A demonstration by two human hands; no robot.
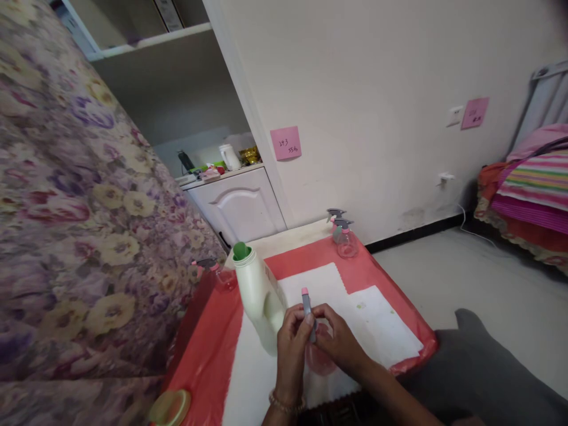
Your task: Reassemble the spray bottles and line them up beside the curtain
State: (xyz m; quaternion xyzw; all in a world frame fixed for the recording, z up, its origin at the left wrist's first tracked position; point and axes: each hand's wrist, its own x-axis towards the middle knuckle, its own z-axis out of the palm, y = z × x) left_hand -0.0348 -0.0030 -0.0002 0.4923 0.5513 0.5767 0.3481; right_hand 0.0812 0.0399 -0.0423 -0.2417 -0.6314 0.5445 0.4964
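Both of my hands are closed around the top of a clear spray bottle (320, 362), seen from above over white paper. Its grey trigger head (306, 303) has a pink nozzle tip pointing away from me. My left hand (293, 338), with a beaded bracelet at the wrist, grips the head from the left, thumb on top. From the right, my right hand (335, 342) pinches around the bottle's neck; its fingertips are partly hidden. Close to my left hand stands a large pale-green jug (258, 296) with a green piece in its mouth.
Two spray bottles (347, 244) stand at the far right corner of the red-covered table (306, 258), and another spray bottle (225, 279) is at the left edge. A yellowish round lid (171, 408) lies front left. A floral curtain (110, 236) hangs left.
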